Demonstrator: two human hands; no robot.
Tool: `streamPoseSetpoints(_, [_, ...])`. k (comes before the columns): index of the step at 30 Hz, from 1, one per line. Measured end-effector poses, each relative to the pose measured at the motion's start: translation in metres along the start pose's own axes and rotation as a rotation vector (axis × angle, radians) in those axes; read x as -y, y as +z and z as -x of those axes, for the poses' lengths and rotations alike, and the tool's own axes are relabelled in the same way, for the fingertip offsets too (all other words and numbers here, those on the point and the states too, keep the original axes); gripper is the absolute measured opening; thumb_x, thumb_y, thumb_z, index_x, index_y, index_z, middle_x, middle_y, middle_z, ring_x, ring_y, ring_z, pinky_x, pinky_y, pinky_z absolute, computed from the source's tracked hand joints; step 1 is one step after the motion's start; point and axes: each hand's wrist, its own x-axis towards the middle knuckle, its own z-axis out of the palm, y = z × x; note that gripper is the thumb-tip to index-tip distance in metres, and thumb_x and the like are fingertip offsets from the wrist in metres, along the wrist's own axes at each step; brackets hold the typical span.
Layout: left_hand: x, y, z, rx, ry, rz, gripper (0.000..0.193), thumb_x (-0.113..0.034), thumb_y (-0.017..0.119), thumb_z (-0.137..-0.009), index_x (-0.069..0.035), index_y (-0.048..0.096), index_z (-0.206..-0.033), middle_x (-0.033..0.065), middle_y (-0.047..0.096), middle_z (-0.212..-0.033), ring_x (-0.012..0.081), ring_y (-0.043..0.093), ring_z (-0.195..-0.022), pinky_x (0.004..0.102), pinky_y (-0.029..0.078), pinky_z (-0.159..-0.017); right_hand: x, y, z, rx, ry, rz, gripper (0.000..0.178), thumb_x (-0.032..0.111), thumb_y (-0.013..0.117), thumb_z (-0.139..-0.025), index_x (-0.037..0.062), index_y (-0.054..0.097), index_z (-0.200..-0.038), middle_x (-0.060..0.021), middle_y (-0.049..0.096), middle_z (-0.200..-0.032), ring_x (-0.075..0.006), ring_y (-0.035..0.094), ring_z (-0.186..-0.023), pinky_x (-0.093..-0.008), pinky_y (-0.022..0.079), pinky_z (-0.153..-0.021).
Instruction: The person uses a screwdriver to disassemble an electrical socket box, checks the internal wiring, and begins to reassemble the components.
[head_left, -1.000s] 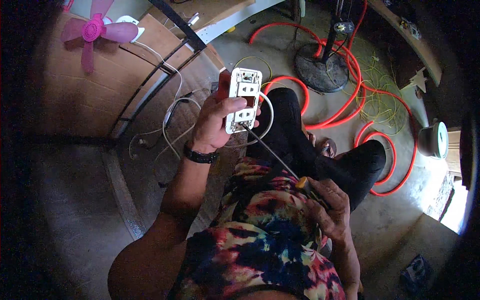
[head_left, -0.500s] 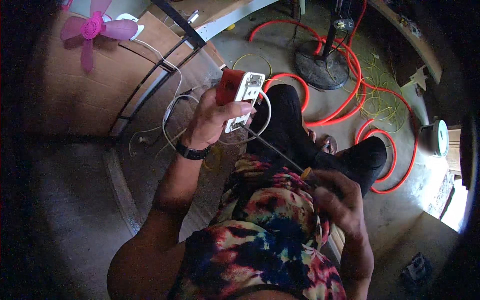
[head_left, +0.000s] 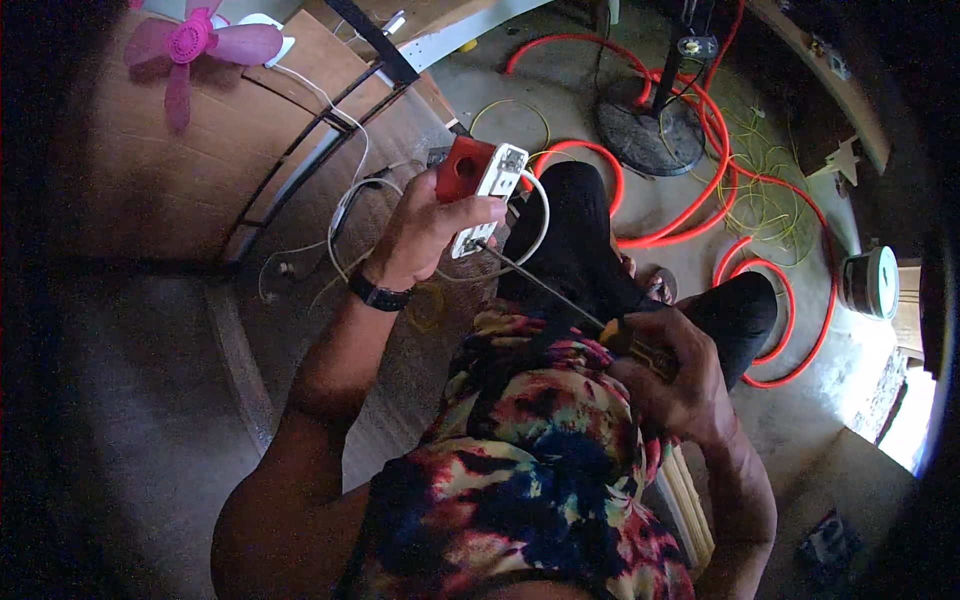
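Observation:
My left hand (head_left: 418, 232) is closed around an orange-red electrical box (head_left: 463, 168), its thumb lying across the white outlet (head_left: 497, 182) on the box's face. A white cable (head_left: 544, 215) loops out beside the outlet. In my right hand (head_left: 685, 380) is a screwdriver (head_left: 560, 296) with a yellow and dark handle, fingers wrapped round it. Its long thin shaft slants up to the left, and the tip meets the lower end of the outlet, at the metal mounting tab. The screw itself is too small to make out.
Orange flexible conduit (head_left: 725, 190) and thin yellow wire (head_left: 765, 205) lie coiled on the floor ahead. Among them stands a round black base (head_left: 650, 135) with a post. A pink fan (head_left: 190, 42) is at upper left; a bucket (head_left: 870, 282) stands at right.
My right hand has turned on the screwdriver's handle, showing more of it. The box has tilted slightly, so a round hole in its side now shows. The tip stays at the outlet's lower end.

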Motion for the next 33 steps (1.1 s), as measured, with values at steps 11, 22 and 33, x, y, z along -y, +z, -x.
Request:
streamPoseSetpoints(11, [0.003, -0.009, 0.000, -0.034, 0.001, -0.047, 0.044, -0.021, 0.076, -0.083, -0.001, 0.062, -0.119, 0.0077, 0.067, -0.099, 0.0174, 0.068, -0.083, 0.0315, 0.059, -0.067, 0.003, 0.009, 0.002, -0.094, -0.100, 0.404, 0.030, 0.009, 0.071, -0.084, -0.0027, 0.060, -0.110, -0.0202, 0.060, -0.096, -0.0398, 0.064, -0.079, -0.0441, 0.053, -0.071])
streamPoseSetpoints(22, [0.000, -0.014, 0.010, -0.084, -0.015, 0.001, 0.043, -0.021, 0.081, -0.082, -0.004, 0.062, -0.116, 0.0036, 0.067, -0.094, 0.0120, 0.066, -0.079, 0.0278, 0.057, -0.065, 0.000, 0.010, -0.004, -0.047, -0.201, 0.403, 0.037, 0.006, 0.069, -0.079, -0.0031, 0.059, -0.113, -0.0229, 0.059, -0.097, -0.0397, 0.063, -0.086, -0.0452, 0.054, -0.071])
streamPoseSetpoints(33, [0.020, -0.031, 0.012, -0.140, 0.027, 0.037, 0.046, -0.023, 0.084, -0.080, -0.004, 0.064, -0.117, 0.0038, 0.068, -0.095, 0.0123, 0.066, -0.081, 0.0280, 0.057, -0.064, 0.011, 0.017, -0.012, 0.060, -0.129, 0.346, 0.035, 0.003, 0.068, -0.082, -0.0055, 0.059, -0.115, -0.0206, 0.061, -0.099, -0.0412, 0.064, -0.088, -0.0449, 0.054, -0.080])
